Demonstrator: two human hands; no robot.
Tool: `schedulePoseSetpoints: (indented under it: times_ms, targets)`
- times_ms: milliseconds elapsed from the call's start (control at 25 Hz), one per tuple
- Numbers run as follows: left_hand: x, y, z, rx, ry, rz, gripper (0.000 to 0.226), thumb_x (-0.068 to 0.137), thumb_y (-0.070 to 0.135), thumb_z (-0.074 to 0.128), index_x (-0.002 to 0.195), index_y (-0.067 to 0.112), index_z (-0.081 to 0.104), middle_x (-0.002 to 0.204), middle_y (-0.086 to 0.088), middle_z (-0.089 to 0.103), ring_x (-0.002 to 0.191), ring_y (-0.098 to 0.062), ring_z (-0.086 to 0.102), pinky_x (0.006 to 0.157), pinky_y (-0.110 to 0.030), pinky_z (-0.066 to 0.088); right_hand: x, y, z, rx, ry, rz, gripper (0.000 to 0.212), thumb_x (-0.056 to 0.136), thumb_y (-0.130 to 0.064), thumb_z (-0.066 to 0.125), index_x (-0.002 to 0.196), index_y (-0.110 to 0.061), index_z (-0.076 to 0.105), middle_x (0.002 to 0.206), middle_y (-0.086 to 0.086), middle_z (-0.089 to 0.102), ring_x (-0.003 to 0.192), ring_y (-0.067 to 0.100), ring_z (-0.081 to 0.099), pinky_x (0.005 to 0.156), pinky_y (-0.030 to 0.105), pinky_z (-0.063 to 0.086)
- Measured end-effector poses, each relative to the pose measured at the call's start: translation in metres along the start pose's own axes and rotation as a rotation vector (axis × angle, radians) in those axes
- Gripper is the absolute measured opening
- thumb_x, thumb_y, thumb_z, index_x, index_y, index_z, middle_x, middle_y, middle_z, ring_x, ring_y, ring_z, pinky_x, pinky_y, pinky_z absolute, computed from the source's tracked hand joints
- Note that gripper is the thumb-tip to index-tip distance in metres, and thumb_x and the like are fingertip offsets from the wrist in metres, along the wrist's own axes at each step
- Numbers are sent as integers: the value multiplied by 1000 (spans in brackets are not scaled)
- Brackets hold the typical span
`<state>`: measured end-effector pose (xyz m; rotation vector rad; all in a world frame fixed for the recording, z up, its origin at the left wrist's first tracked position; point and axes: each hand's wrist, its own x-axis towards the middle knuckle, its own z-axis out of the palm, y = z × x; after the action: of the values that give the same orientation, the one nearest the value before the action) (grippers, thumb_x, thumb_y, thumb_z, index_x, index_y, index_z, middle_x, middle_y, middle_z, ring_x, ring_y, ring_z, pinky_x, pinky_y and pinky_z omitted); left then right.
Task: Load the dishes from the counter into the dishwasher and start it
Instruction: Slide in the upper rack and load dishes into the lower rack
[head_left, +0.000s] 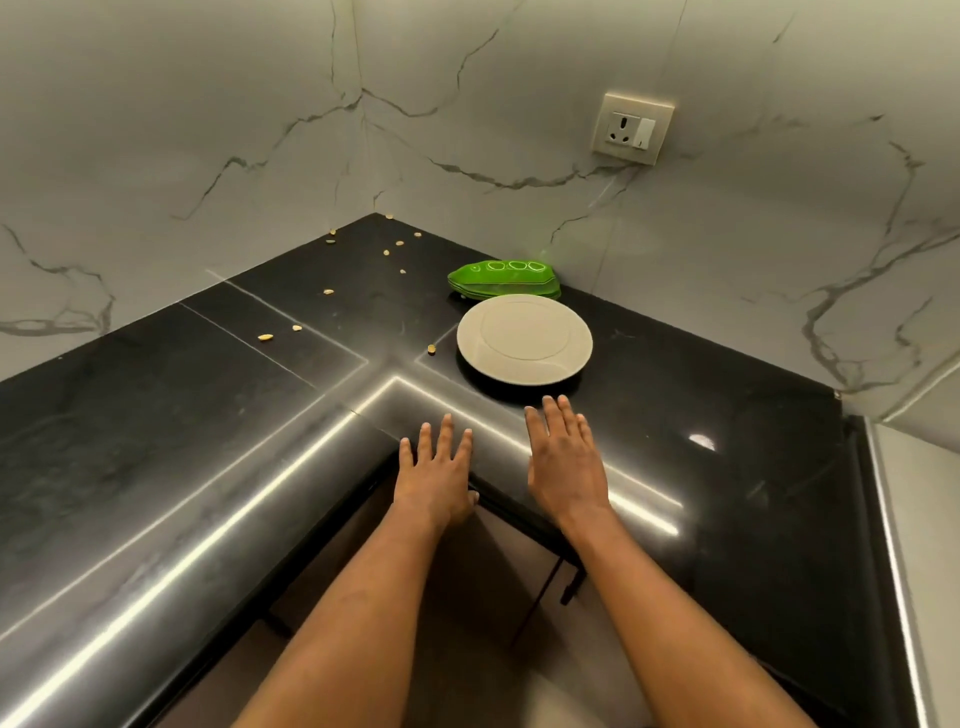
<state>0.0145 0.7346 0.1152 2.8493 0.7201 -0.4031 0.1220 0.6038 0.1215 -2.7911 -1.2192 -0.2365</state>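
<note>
- left hand (435, 470) flat, fingers straight, holds nothing, over counter (156, 415) inner corner edge
- right hand (563, 457) flat, empty, fingertips near white plate (524, 339)
- white plate on counter, green leaf-shaped dishes (504, 279) stacked just behind it by wall
- scattered seeds (265, 337) on counter

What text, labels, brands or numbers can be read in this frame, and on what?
No readable text anywhere in this view.
green dishes: white ring shapes only, no letters.
white plate: plain, no mark visible.
wall socket: no legible marking.
</note>
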Motion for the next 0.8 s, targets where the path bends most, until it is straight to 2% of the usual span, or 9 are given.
schedulePoseSetpoints:
  times_ms: [120,240,400,520,600,680,800]
  targets:
    - [37,-5,-6,-8,-35,-15,90,98,44,52,155,22,-15,158,-10,-30,147,-36,-21,119,-58,-4,29,7,7,-33,-49,-13,69,94,-10,48,154,-15,14,161,14,10,150,30,3,121,44,8]
    - [75,-13,-15,40,-117,-15,107,90,42,66,155,21,-17,156,-11,-34,145,-39,-25,118,-62,-3,60,9,15,-72,-56,-10,68,92,-6,49,153,-14,18,160,15,13,149,32,5,121,47,10]
    - [123,-21,-27,80,-292,16,134,72,39,84,153,21,-21,155,-9,-37,142,-43,-29,114,-69,-3,103,11,27,-146,-91,-9,69,92,-8,51,152,-14,19,160,15,14,149,34,7,120,50,12]
    - [152,-24,-31,26,-448,33,141,68,34,88,152,23,-24,157,-5,-35,144,-44,-24,114,-69,3,132,10,36,-201,-164,17,70,92,-15,52,153,-15,17,160,15,12,148,37,7,118,53,14]
    - [162,-22,-33,3,-492,19,139,71,29,87,152,24,-25,156,-4,-37,143,-45,-25,114,-70,5,147,8,44,-247,-226,41,75,92,-20,55,153,-16,13,160,16,11,146,41,11,115,56,20]
    - [165,-20,-32,-10,-513,6,134,74,27,85,151,24,-25,155,-4,-38,143,-46,-25,114,-70,6,156,4,51,-275,-282,58,80,91,-26,60,152,-17,9,159,19,12,142,45,21,108,56,32]
    - [167,-21,-29,23,-534,21,138,72,29,86,151,23,-27,155,-5,-39,142,-48,-25,113,-70,6,165,0,54,-307,-320,57,74,94,-20,55,152,-15,10,154,25,22,131,47,40,89,50,51]
